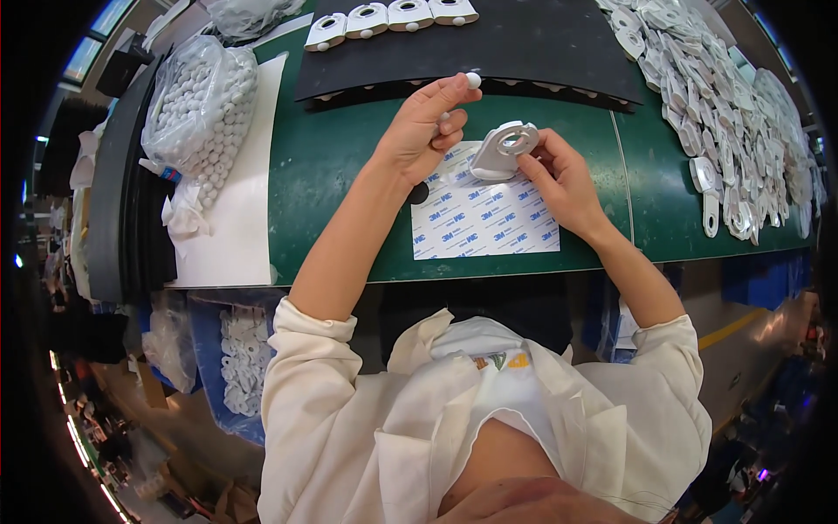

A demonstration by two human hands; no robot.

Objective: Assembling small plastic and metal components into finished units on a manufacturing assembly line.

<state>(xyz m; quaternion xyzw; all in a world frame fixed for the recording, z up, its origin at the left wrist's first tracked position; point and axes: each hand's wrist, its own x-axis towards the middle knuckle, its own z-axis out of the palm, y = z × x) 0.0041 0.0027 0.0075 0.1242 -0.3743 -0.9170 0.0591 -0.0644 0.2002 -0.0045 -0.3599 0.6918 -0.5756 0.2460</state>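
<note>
My left hand (423, 122) is raised over the table, thumb and forefinger pinching a small white ball (473, 80). A second pale round thing, likely another ball, shows between its curled fingers. In my right hand (563, 179) is a white plastic part (496, 160) with a round hole at its upper end, gripped by the right edge and tilted. The part hangs just above a white backing sheet (485, 229) with blue print, which lies flat on the green table (340, 192). Beside the sheet's left edge, below my left wrist, lies a black disc (419, 193).
A black board (524, 57) lies across the far side, bearing a row of similar white parts (410, 12). Left stands a clear bag of white balls (196, 100). A large heap of white parts (733, 122) covers the right. A blue bin (209, 349) of parts sits below, left.
</note>
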